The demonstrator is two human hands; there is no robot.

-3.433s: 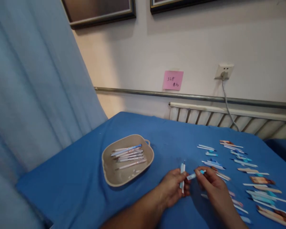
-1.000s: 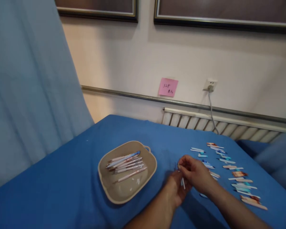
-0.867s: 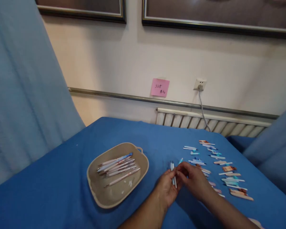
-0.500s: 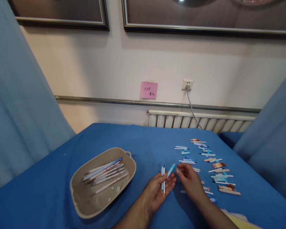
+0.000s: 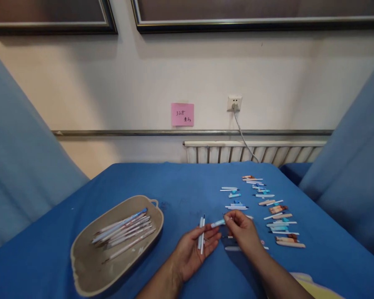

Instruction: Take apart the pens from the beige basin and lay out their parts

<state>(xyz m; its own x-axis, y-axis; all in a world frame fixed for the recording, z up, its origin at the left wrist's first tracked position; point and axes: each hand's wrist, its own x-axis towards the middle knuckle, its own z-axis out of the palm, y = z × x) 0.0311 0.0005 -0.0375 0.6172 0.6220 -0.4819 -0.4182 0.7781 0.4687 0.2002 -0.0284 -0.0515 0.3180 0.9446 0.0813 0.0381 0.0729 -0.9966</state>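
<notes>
At right fingertips (image 5: 227, 219), pen piece (image 5: 218, 223), pale turquoise

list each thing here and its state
Left hand, palm up, holding two slim pen parts
Right hand, pinching a light blue pen part
Pen parts on the cloth, lying loose
Tray, uncovered
Pens, lying together in the tray
Plug, in the socket
Pink note, stuck to the wall

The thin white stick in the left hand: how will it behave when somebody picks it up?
Probably stiff: the thin white stick shows no bend in the left hand. It is likely light, being so slender. Its narrow, smooth-looking shape may let it roll.
</notes>
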